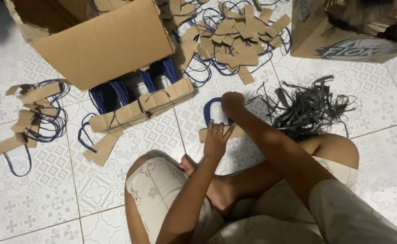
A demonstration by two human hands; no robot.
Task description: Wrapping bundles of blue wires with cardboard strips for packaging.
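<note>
I sit cross-legged on a patterned tiled floor. My left hand (215, 139) presses flat on a stack of brown cardboard strips (237, 132) lying in front of my knees. My right hand (232, 103) is closed on the blue cord loops (209, 110) that stick out from the far side of that stack. Two tied bundles of the same strips with blue cord handles (143, 106) lie to the left, close to the hands.
An open cardboard box (103, 43) stands at the upper left, another box (343, 31) at the upper right. A loose heap of strips and cords (234, 36) lies ahead. Black plastic ties (309, 106) sprawl to the right. More handles (31, 115) lie far left.
</note>
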